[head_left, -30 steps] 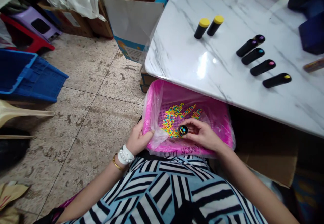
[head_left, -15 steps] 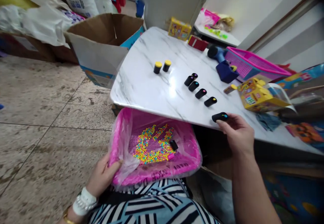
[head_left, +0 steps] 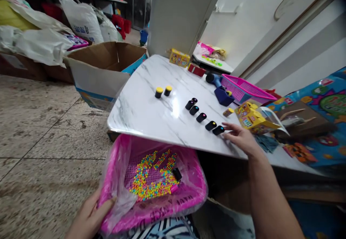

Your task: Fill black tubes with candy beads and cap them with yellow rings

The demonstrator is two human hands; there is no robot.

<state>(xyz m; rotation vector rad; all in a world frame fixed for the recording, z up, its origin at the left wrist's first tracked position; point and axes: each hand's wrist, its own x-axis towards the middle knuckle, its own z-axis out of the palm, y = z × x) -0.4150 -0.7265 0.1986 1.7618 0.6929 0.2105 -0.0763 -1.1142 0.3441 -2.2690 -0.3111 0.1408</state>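
Note:
My left hand is closed on the left rim of a pink plastic basket lined with a clear bag. Small multicoloured beads, a black tube and a small pink piece lie in the basket. Over the table's front edge, my right hand has its fingers apart, tips right beside a black cylinder with a blue dot; whether they touch it I cannot tell. That cylinder stands at the near end of a row of several similar ones, including one with a yellow dot.
Two black containers with yellow lids stand further left on the marbled table. Right of the row are a yellow carton, a blue box and another pink basket. A large cardboard box stands beyond the table's left edge.
The blue-dotted cylinder, held in my right hand before, now stands at the row's near end with the fingers spread beside it. My view has tilted up; my left hand still grips the basket.

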